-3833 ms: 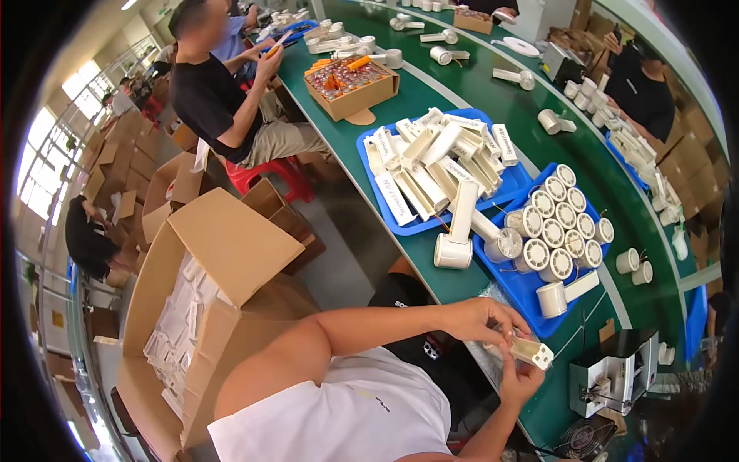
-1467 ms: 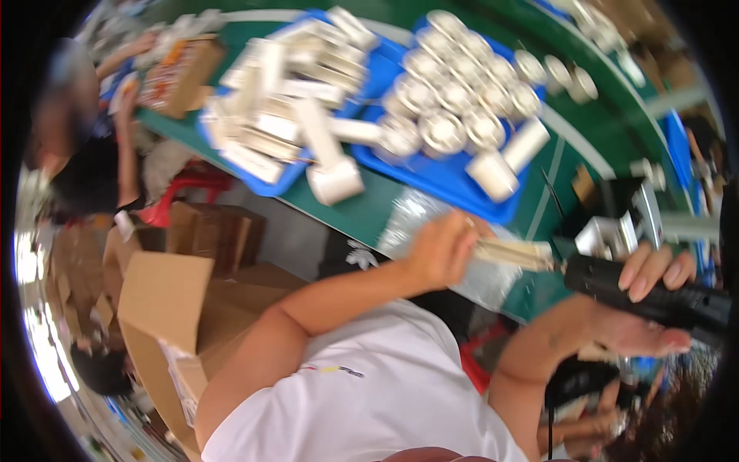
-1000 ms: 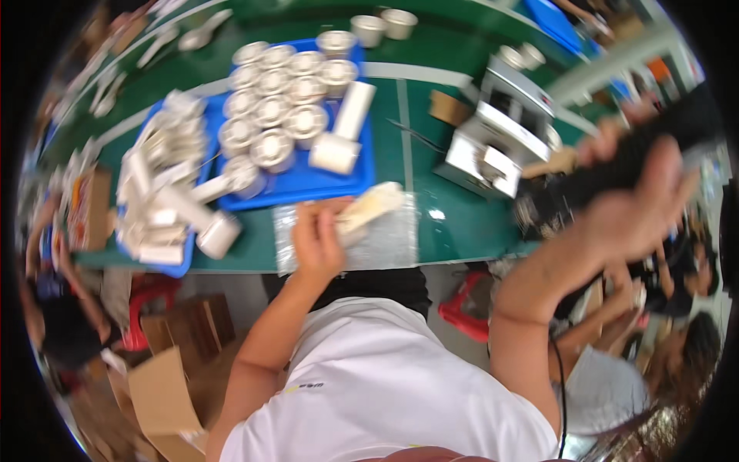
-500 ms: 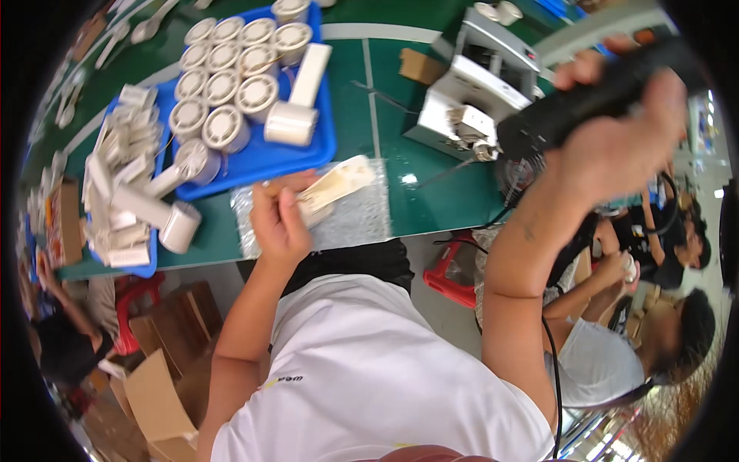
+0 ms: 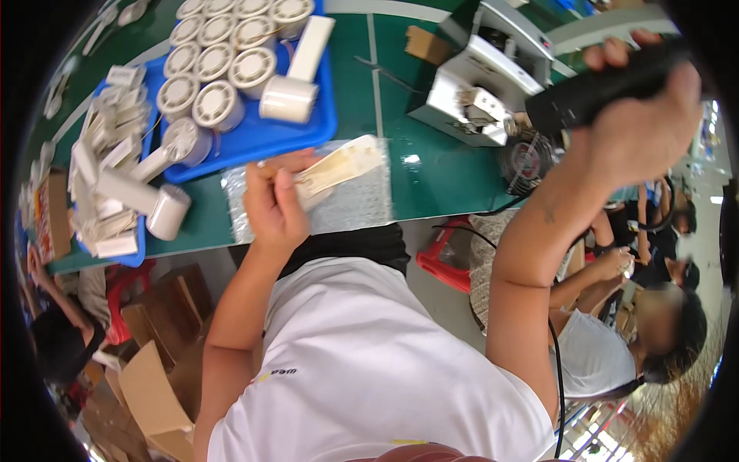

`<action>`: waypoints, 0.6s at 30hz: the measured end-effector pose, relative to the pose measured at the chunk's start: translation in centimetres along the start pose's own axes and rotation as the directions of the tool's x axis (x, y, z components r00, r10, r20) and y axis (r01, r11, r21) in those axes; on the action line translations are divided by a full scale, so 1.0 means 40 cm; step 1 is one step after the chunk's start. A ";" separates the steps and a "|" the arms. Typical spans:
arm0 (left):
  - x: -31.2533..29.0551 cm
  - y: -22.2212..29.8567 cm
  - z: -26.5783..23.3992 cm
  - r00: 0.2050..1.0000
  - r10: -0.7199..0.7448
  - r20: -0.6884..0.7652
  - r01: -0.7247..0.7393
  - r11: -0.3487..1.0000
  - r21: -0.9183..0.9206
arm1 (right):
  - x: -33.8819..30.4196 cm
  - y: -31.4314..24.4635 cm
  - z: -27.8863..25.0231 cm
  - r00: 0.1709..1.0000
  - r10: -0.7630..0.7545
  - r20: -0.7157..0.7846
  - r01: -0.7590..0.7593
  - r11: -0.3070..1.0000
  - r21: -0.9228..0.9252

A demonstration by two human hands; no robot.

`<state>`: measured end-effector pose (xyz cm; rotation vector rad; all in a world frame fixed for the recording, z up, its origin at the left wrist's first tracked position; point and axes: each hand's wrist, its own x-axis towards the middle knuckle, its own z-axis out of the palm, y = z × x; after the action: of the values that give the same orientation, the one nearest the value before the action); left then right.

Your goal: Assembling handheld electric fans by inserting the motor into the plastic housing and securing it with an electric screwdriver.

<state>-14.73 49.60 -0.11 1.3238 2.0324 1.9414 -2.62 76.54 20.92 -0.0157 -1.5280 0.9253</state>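
My left hand is closed around a cream plastic handle half, its long hollow side facing up over a sheet of bubble wrap. Raised at the far right, my right hand grips a thick black electric screwdriver. Its nose points left, right by the metal outlet of a grey box-shaped screw feeder; whether they touch I cannot tell. Beyond my left hand, a blue tray carries several round white motor housings and one with a handle.
Left of the tray, white plastic parts are heaped in another blue tray. A small fan stands beside the feeder, near the green table's front edge. A red stool and seated people are at the right; open cartons lie lower left.
The whole view has shifted slightly, with the trays higher in the picture. My right hand and the screwdriver have moved a little to the right. My left hand still holds the handle half.
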 end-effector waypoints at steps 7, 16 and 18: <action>-0.005 -0.006 0.015 0.999 -0.021 -0.044 0.018 0.998 -0.057 | -0.109 -0.141 0.134 0.761 0.348 0.548 -0.649 0.410 0.641; -0.017 -0.001 -0.007 0.999 -0.049 -0.010 0.048 0.997 -0.064 | -0.140 -0.117 0.221 0.768 0.303 0.565 -0.639 0.289 0.713; -0.020 0.002 -0.013 0.996 -0.081 0.034 0.084 0.994 -0.067 | -0.148 -0.112 0.245 0.771 0.299 0.563 -0.634 0.268 0.726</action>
<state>-14.46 48.69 -0.35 1.2276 1.9550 1.9243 -7.37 65.27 19.58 0.5113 -1.0946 2.3053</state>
